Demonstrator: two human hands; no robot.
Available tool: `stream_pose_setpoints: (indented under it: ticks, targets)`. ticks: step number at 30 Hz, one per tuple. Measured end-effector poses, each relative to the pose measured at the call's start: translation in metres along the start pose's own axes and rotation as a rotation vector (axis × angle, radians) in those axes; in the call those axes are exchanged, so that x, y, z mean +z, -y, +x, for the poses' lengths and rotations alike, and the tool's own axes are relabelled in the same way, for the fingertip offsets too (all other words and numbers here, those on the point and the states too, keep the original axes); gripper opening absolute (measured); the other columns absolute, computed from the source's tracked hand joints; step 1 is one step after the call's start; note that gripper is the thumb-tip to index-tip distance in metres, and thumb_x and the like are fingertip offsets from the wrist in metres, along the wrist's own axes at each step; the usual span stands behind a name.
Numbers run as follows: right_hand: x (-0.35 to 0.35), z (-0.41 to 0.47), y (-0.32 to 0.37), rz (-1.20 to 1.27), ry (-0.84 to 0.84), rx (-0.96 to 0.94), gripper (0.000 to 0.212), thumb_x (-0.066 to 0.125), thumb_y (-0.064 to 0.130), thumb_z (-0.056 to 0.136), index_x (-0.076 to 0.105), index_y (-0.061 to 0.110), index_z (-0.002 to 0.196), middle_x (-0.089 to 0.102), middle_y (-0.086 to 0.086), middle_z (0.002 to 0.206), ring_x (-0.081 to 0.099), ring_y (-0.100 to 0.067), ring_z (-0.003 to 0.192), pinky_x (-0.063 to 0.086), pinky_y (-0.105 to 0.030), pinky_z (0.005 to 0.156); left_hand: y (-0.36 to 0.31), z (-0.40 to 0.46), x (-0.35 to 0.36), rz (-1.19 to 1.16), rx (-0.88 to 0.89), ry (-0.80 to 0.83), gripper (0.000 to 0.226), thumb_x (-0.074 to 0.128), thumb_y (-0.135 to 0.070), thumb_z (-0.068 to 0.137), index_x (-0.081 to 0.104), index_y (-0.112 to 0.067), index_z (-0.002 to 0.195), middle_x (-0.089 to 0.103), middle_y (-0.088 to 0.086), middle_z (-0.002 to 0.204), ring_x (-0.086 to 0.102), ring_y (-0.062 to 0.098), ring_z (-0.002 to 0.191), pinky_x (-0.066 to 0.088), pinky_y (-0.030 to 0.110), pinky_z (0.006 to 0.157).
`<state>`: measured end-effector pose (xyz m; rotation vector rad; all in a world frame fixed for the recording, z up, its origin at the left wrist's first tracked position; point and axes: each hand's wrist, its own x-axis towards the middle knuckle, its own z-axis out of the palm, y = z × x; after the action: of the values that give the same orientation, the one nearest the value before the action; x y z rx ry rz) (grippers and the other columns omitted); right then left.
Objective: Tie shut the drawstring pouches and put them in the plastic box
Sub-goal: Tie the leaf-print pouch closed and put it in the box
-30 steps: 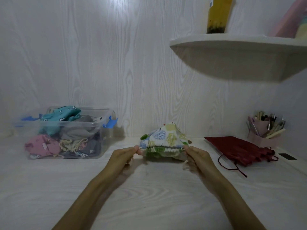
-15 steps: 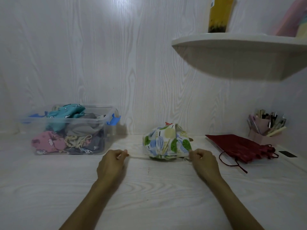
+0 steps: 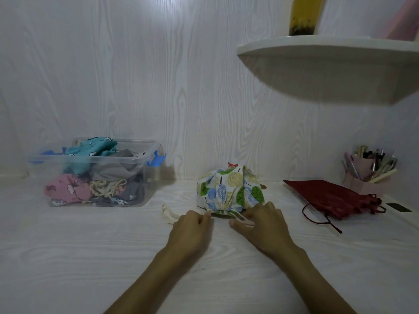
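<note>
A white pouch printed with green, blue and yellow trees (image 3: pixel 230 189) lies on the desk, its mouth gathered tight and facing me. My left hand (image 3: pixel 191 230) and my right hand (image 3: pixel 263 225) sit close together just in front of that mouth, each pinching a cream drawstring (image 3: pixel 240 219). A loose loop of the cord (image 3: pixel 167 215) trails on the desk to the left. A dark red pouch (image 3: pixel 331 197) with a thin red cord lies flat at the right. The clear plastic box (image 3: pixel 145 177) with blue latches stands at the left, holding several closed pouches.
A pink pen holder (image 3: pixel 362 177) full of pens stands at the far right, by a small dark object (image 3: pixel 399 207). A curved white shelf (image 3: pixel 328 55) juts out above the right side, carrying a yellow bottle. A wood-grain wall closes the back.
My hands had pulled the cords apart sideways, cinching the printed pouch. Now they have come back together at its mouth, and slack cord lies to the left.
</note>
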<state>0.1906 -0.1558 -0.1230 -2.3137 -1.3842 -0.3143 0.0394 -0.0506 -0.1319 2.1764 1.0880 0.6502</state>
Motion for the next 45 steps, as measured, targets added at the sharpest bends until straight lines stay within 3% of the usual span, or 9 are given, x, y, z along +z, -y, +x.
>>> stream_pose_setpoints:
  ticks: [8, 12, 18, 22, 26, 30, 34, 40, 45]
  targets:
    - [-0.011, 0.018, 0.017, 0.605, 0.107, 0.037, 0.036, 0.044, 0.038, 0.097, 0.058, 0.019, 0.069, 0.062, 0.002, 0.062, 0.058, -0.014, 0.057, 0.053, -0.039, 0.064, -0.025, 0.015, -0.019, -1.1, -0.299, -0.075, 0.008, 0.067, -0.015, 0.086, 0.068, -0.008, 0.082, 0.066, 0.009, 0.079, 0.06, 0.016, 0.069, 0.055, 0.023, 0.057]
    - [-0.036, 0.047, 0.033, 0.491, 0.056, -0.062, 0.039, 0.044, 0.034, 0.097, 0.055, 0.025, 0.062, 0.058, 0.007, 0.055, 0.056, -0.013, 0.055, 0.048, -0.033, 0.064, -0.031, 0.048, -0.029, -1.133, -0.289, -0.199, 0.028, 0.071, -0.012, 0.082, 0.067, 0.004, 0.105, 0.07, 0.017, 0.096, 0.064, 0.016, 0.073, 0.058, 0.02, 0.061]
    - [-0.077, 0.099, 0.047, 0.58, -0.094, -0.027, 0.037, 0.053, 0.036, 0.091, 0.067, 0.025, 0.059, 0.067, 0.011, 0.07, 0.063, -0.008, 0.071, 0.046, -0.021, 0.065, -0.058, 0.091, -0.058, -0.913, 0.007, -0.452, 0.024, 0.049, -0.019, 0.097, 0.07, -0.007, 0.096, 0.07, 0.004, 0.08, 0.066, 0.016, 0.081, 0.052, 0.029, 0.081]
    - [-0.082, 0.12, 0.057, 0.626, -0.26, 0.018, 0.034, 0.051, 0.039, 0.092, 0.066, 0.025, 0.065, 0.064, 0.009, 0.066, 0.059, -0.01, 0.064, 0.044, -0.027, 0.06, -0.075, 0.107, -0.072, -0.975, 0.151, -0.483, 0.026, 0.04, -0.014, 0.1, 0.066, -0.009, 0.096, 0.069, 0.004, 0.093, 0.065, 0.007, 0.084, 0.048, 0.015, 0.074]
    - [-0.077, 0.133, 0.059, 0.618, -0.327, 0.041, 0.033, 0.051, 0.043, 0.091, 0.065, 0.024, 0.069, 0.066, 0.005, 0.069, 0.06, -0.013, 0.065, 0.046, -0.029, 0.062, -0.084, 0.111, -0.079, -1.313, 0.217, -0.297, 0.031, 0.03, -0.015, 0.103, 0.057, -0.011, 0.09, 0.071, -0.001, 0.094, 0.067, 0.007, 0.092, 0.053, 0.015, 0.074]
    - [-0.081, 0.134, 0.052, 0.693, -0.015, 0.031, 0.038, 0.054, 0.035, 0.091, 0.061, 0.018, 0.058, 0.054, 0.013, 0.049, 0.047, -0.002, 0.048, 0.038, -0.015, 0.05, -0.072, 0.121, -0.092, -1.558, 0.125, -0.14, 0.025, 0.035, -0.014, 0.101, 0.054, -0.012, 0.085, 0.071, -0.002, 0.079, 0.069, 0.007, 0.076, 0.054, 0.019, 0.066]
    - [-0.077, 0.127, 0.054, 0.573, 0.286, -0.007, 0.038, 0.054, 0.031, 0.093, 0.058, 0.019, 0.056, 0.047, 0.015, 0.044, 0.039, 0.001, 0.04, 0.028, -0.007, 0.04, -0.059, 0.126, -0.096, -1.395, 0.085, -0.04, 0.026, 0.039, -0.018, 0.098, 0.051, -0.019, 0.075, 0.055, -0.006, 0.064, 0.055, 0.0, 0.048, 0.046, 0.014, 0.052]
    - [-0.095, 0.118, 0.045, 0.355, 0.579, -0.012, 0.036, 0.051, 0.042, 0.093, 0.063, 0.021, 0.066, 0.046, 0.006, 0.052, 0.037, -0.004, 0.041, 0.031, -0.012, 0.041, -0.053, 0.118, -0.105, -0.503, 0.26, 0.145, 0.024, 0.049, -0.026, 0.096, 0.073, -0.02, 0.095, 0.057, -0.016, 0.059, 0.045, -0.002, 0.05, 0.029, 0.015, 0.052]
    - [-0.13, 0.107, 0.033, 0.543, 0.441, -0.055, 0.039, 0.051, 0.043, 0.091, 0.062, 0.02, 0.061, 0.059, 0.008, 0.054, 0.049, -0.003, 0.048, 0.045, -0.021, 0.066, -0.074, 0.1, -0.087, -0.395, 0.347, 0.327, 0.026, 0.052, -0.02, 0.094, 0.072, -0.006, 0.104, 0.069, -0.02, 0.064, 0.055, -0.011, 0.054, 0.038, 0.003, 0.049]
